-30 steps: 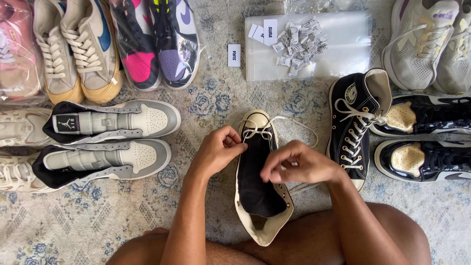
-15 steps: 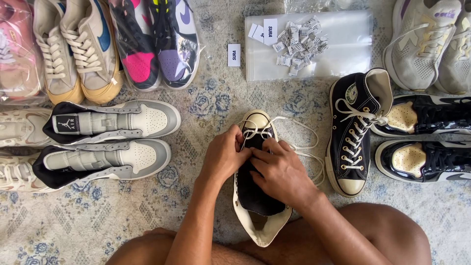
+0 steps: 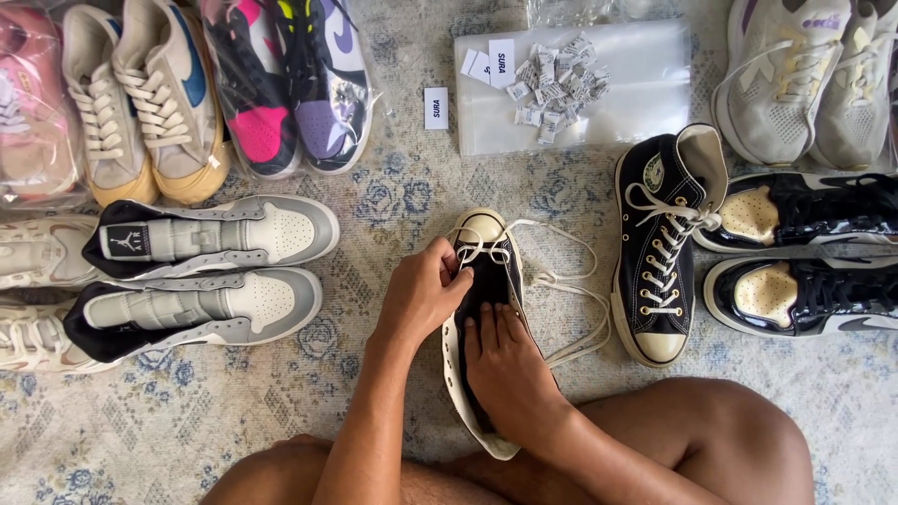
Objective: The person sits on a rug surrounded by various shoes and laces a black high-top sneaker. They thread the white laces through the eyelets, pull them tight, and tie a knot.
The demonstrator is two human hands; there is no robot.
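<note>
A black high-top canvas sneaker (image 3: 490, 245) with a cream toe cap lies on the patterned rug in front of me, toe pointing away. Its white lace (image 3: 561, 281) runs through only the lowest eyelets and trails loose to the right. My left hand (image 3: 423, 295) pinches the lace at the lower left eyelets. My right hand (image 3: 510, 369) lies flat over the shoe's tongue and opening, pressing it down. The matching black high-top (image 3: 662, 252), fully laced, stands just to the right.
Grey and white high-tops (image 3: 220, 266) lie to the left, bagged sneakers (image 3: 187, 93) beyond them. A clear plastic bag (image 3: 645, 103) with several small white packets (image 3: 552, 89) lies ahead. Glossy black sneakers (image 3: 804, 257) and white sneakers (image 3: 804, 75) are at right. My bare knees frame the bottom.
My right hand slid back from the lace area to rest flat on the shoe's tongue. My left hand moved in to the lower eyelets and holds the lace there.
</note>
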